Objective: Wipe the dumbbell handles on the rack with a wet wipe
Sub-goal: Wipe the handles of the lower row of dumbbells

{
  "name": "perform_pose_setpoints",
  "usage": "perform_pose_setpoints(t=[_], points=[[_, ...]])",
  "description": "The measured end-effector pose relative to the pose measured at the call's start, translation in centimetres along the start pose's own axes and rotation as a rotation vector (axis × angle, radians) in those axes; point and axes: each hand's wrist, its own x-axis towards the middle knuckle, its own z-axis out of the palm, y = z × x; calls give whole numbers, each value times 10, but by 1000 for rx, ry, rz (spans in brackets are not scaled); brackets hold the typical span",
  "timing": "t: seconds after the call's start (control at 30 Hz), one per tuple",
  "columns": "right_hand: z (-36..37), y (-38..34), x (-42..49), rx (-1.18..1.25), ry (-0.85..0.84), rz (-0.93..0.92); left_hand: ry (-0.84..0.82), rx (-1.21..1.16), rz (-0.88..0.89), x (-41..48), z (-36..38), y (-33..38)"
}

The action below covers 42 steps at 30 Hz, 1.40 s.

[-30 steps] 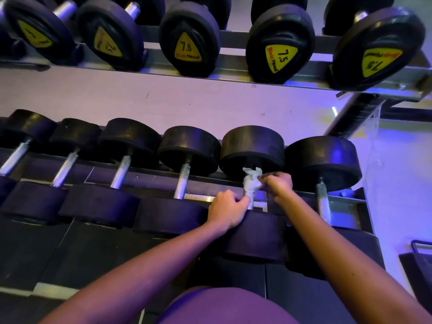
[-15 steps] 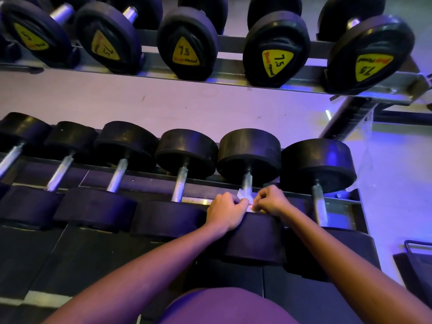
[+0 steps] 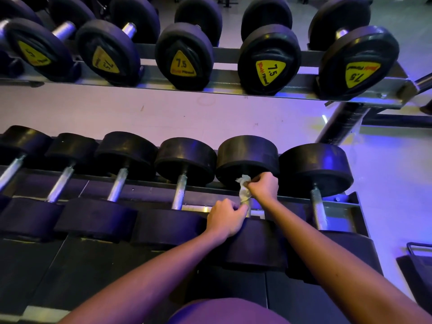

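Head view: handle [image 3: 248, 207] runs straight away, right hand [image 3: 264, 187] pinching the wipe [image 3: 244, 191] at its far end, left hand [image 3: 225, 218] gripping its near end.

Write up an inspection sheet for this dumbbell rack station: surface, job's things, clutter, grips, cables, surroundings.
Surface: lower rack holds a row of dumbbells, their bare metal handles pointing away from the person.
Job's things: wet wipe bunched on the handle of the second dumbbell from the right, near its far head.
Clutter: nothing seen.
Grips: right grip pinches the wet wipe; left grip is curled at the handle's near end, and what it holds is hidden.
Cables: nothing seen.
Surroundings: upper rack carries 7.5 dumbbells; pale floor; dark framed object at the right edge, unclear.
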Motion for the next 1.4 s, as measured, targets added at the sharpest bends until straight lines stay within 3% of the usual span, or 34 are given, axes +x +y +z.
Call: perform_pose_setpoints(t=[0.37, 0.5, 0.7, 1.0, 1.13, 1.4], points=[[-8, 24, -20, -239, -397, -25, 2, 55, 22, 3, -1, 0], [-10, 21, -16, -158, -397, 63, -1, 47, 25, 4, -1, -1], [-12, 13, 6, 18, -142, 53, -13, 19, 9, 3, -1, 0], [-14, 30, -17, -172, -443, 34, -3, 22, 30, 1, -2, 2], [-15, 33, -20, -89, -370, 55, 15, 28, 41, 2, -1, 1], [-12, 5, -6, 172, 13, 69, -3, 28, 12, -1, -2, 3]])
